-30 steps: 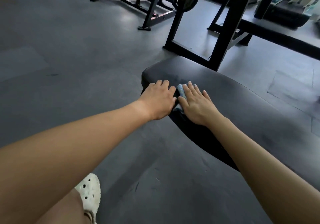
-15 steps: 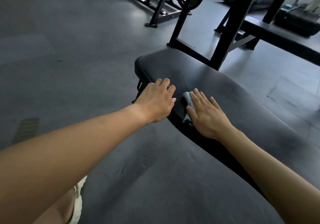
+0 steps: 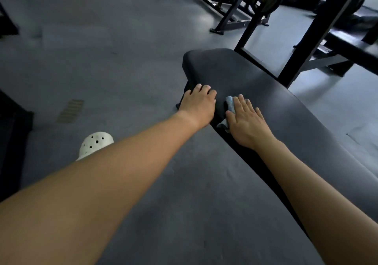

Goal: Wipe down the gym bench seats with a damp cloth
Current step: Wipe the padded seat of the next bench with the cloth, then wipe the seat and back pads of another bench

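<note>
The right hand (image 3: 245, 123), flat on the cloth (image 3: 230, 103), has slid along the surface (image 3: 286, 109) away from the left hand (image 3: 199, 106). A second ago the two touched; now a dark strip of padding shows between them. More cloth trails out below the thumb. The white clog (image 3: 95, 144) (barely visible half a second ago) shows again on the floor.
</note>
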Demonstrator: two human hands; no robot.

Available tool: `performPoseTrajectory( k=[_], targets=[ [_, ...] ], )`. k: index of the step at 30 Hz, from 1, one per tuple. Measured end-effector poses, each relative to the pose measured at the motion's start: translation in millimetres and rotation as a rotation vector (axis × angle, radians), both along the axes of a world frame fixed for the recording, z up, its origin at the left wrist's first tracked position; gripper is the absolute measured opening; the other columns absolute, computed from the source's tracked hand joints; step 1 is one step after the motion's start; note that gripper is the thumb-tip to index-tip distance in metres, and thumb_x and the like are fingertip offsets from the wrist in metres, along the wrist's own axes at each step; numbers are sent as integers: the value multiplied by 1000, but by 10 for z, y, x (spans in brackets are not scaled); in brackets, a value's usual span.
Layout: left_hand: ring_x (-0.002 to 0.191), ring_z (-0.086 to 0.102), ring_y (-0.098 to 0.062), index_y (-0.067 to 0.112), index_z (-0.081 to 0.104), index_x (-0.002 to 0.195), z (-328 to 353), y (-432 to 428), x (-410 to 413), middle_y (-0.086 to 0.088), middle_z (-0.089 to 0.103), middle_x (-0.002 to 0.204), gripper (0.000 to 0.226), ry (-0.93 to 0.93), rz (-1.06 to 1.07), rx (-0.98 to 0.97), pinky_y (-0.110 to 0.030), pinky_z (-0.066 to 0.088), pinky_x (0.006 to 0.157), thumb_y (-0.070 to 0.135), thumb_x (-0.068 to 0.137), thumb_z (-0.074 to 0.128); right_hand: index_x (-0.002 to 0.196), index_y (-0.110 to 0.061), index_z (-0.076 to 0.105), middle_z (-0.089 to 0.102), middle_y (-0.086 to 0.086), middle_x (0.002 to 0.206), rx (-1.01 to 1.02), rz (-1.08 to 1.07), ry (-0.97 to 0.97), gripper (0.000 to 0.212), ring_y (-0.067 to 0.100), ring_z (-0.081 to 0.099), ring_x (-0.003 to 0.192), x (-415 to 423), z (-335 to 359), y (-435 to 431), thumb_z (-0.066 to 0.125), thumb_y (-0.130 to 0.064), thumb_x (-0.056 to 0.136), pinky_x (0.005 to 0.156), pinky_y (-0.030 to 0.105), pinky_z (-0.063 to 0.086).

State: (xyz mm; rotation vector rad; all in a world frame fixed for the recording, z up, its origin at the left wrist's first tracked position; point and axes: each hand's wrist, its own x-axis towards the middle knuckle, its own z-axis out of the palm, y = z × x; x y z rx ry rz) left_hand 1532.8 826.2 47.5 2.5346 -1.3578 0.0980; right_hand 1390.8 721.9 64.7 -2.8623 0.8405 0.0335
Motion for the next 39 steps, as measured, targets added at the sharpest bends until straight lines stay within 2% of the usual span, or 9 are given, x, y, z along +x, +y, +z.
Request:
performPoseTrajectory(
  k=[7,10,15,17,22,27,31,35,39],
  targets=[
    [135,45,-30,9,47,143,165,637,-719,-11,46,148,43,72,-7,17,-47,43,107,35,108,43,159,-11,25,24,9,167,-25,130,-169,54,29,21,154,-544,-82,319,32,-29,109,126,40,19],
    [136,46,-32,11,39,151,339,1028,-1019,-10,42,154,48,211,12,-34,-49,43,108,34,109,42,148,-12,44,50,10,146,44,139,-331,43,33,47,133,-680,104,535,37,-18,106,107,37,38],
    [134,51,-35,10,41,151,715,1784,-1416,-15,47,153,48,315,158,-221,-45,42,109,34,109,42,140,-21,49,44,-4,131,266,314,-591,35,24,60,100,-746,586,1322,46,-18,105,84,46,58],
    [130,55,-35,14,45,148,876,2096,-1526,-14,55,147,46,345,233,-310,-45,45,106,37,109,39,136,-18,48,42,-5,128,322,429,-655,39,20,59,99,-796,688,1693,54,-8,99,78,41,57],
    [125,58,-33,13,49,145,1222,2795,-1736,-13,61,140,44,351,353,-344,-35,46,97,37,108,48,131,-10,50,40,-2,121,446,502,-761,52,3,46,97,-905,842,2347,63,6,83,71,3,42],
    [111,65,-31,14,60,131,1463,3299,-1948,-11,71,121,34,298,355,-398,-40,51,95,26,100,65,134,-14,47,37,-1,125,600,541,-740,63,14,48,108,-930,840,2817,73,5,80,82,18,47],
    [102,67,-24,20,61,125,1514,3679,-2102,-4,72,113,31,253,390,-428,-39,55,89,26,96,68,125,-24,47,53,0,120,763,590,-738,56,13,58,104,-945,862,3167,73,2,82,80,26,53],
    [95,65,-23,24,59,112,1476,4177,-2212,0,68,106,19,174,467,-422,-42,54,84,31,96,65,120,-21,52,66,-3,101,848,701,-647,40,5,65,91,-906,875,3675,69,-2,88,68,21,53],
    [100,58,-20,22,59,111,1461,4869,-2261,0,56,114,18,122,554,-378,-40,50,87,31,96,63,122,-26,51,63,-5,112,801,842,-571,38,8,62,99,-803,946,4309,69,-11,92,74,18,49]
  ],
)
